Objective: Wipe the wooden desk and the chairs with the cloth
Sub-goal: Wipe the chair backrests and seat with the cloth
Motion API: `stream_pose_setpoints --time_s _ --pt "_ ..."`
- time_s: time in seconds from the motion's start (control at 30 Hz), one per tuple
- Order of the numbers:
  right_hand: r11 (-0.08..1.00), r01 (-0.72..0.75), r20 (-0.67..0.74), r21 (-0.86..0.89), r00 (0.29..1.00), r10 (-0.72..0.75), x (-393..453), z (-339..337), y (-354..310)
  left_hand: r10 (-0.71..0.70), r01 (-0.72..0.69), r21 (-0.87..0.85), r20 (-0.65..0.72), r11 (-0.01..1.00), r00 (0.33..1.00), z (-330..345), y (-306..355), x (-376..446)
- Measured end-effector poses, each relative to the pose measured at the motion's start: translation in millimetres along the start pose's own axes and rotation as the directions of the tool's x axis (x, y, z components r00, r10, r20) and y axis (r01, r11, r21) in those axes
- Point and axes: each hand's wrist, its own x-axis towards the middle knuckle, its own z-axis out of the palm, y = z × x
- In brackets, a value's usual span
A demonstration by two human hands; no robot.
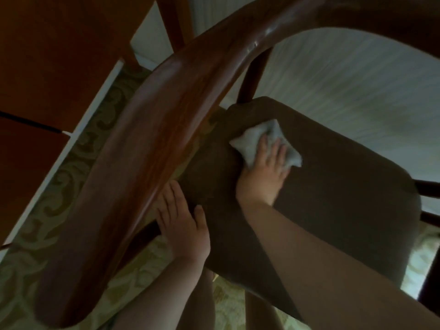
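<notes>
My right hand [266, 167] lies flat, fingers spread, pressing the pale cloth [264, 144] onto the dark chair seat [333, 198]. My left hand [183, 222] rests with fingers straight on the seat's edge, just beside the curved wooden backrest [142, 139]. Beyond my left hand stands the wooden surface [47, 55].

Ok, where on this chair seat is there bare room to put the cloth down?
The seat is bare to the right of the right hand and the cloth, out to its far edge. The near-left is crowded: the left hand rests flat by the curved wooden backrest, with both forearms over the front.
</notes>
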Motion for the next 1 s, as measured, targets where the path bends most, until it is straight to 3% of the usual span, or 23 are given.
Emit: stream_pose_setpoints --time_s 0.03,0.07,0.13,0.17,0.23,0.3,0.33,0.4,0.43,0.5,0.57,0.67,0.73,0.77,0.8,0.83,0.87,0.9,0.93,0.97,1.0 --pt "0.994 0.104 0.032 0.020 0.994 -0.105 -2 4 -22 -0.030 0.030 -0.028 -0.015 0.999 0.999 0 7 3" --pt "0.954 0.297 0.103 0.042 0.948 -0.300 -5 7 -40 -0.073 0.072 -0.053 -0.022 0.996 0.997 0 14 6" --pt "0.768 0.629 0.312 0.121 0.710 -0.631 -6 8 -51 -0.146 0.143 -0.091 -0.026 0.986 0.989 -1 24 16" --pt "0.698 0.689 0.353 0.193 0.615 -0.705 0 5 -46 -0.160 0.157 -0.107 -0.023 0.982 0.987 -3 28 21" --pt "0.635 0.719 0.296 0.283 0.564 -0.771 16 -5 -21 -0.120 0.119 -0.095 -0.008 0.988 0.993 -7 32 27" --pt "0.675 0.710 0.226 0.202 0.636 -0.738 25 -15 12 -0.053 0.054 -0.044 0.016 0.998 0.998 -10 35 28" --pt "0.755 0.639 0.171 0.146 0.735 -0.656 29 -19 32 -0.036 0.038 -0.043 0.033 0.998 0.999 -10 38 27" --pt "0.940 0.328 -0.006 0.095 0.944 -0.329 34 -31 73 -0.034 0.038 -0.061 0.059 0.997 0.998 -11 42 22" --pt "0.986 0.134 -0.074 0.104 0.989 -0.126 30 -36 91 -0.037 0.041 -0.064 0.071 0.997 0.997 -11 43 19" --pt "0.971 -0.183 -0.133 0.151 0.970 0.203 4 -39 122 -0.021 0.025 -0.047 0.085 0.999 0.996 -11 41 14" --pt "0.921 -0.331 -0.165 0.207 0.916 0.366 -48 -26 128 -0.016 0.020 -0.047 0.083 0.999 0.996 -10 38 9" --pt "0.949 -0.228 -0.129 0.219 0.957 0.260 -114 8 76 -0.059 0.066 -0.081 0.086 0.995 0.995 -8 36 3" --pt "0.968 0.063 -0.029 0.241 0.998 -0.058 -125 19 22 -0.072 0.080 -0.132 0.061 0.988 0.996 -10 34 2" --pt "0.933 0.272 0.078 0.237 0.952 -0.297 -121 19 3 -0.086 0.090 -0.179 0.032 0.980 0.996 -13 32 5" --pt "0.857 0.452 0.226 0.248 0.833 -0.505 -107 11 -8 -0.107 0.105 -0.212 0.001 0.972 0.994 -17 28 9" --pt "0.766 0.600 0.328 0.229 0.694 -0.641 -88 5 -6 -0.113 0.106 -0.210 -0.021 0.972 0.993 -21 24 13" --pt "0.701 0.695 0.396 0.159 0.605 -0.690 -68 0 4 -0.101 0.095 -0.179 -0.024 0.979 0.995 -24 20 16" --pt "0.716 0.691 0.379 0.098 0.640 -0.669 -55 -4 19 -0.083 0.081 -0.144 -0.012 0.986 0.996 -24 16 18" --pt "0.812 0.583 0.303 0.017 0.771 -0.560 -44 -7 38 -0.075 0.075 -0.119 0.008 0.990 0.997 -23 13 19" --pt "0.938 0.347 0.111 0.008 0.932 -0.346 -38 -8 59 -0.078 0.080 -0.113 0.025 0.990 0.997 -21 13 18" --pt "0.996 0.064 -0.029 0.063 0.998 -0.062 -43 -11 74 -0.084 0.088 -0.124 0.033 0.988 0.996 -18 13 17"
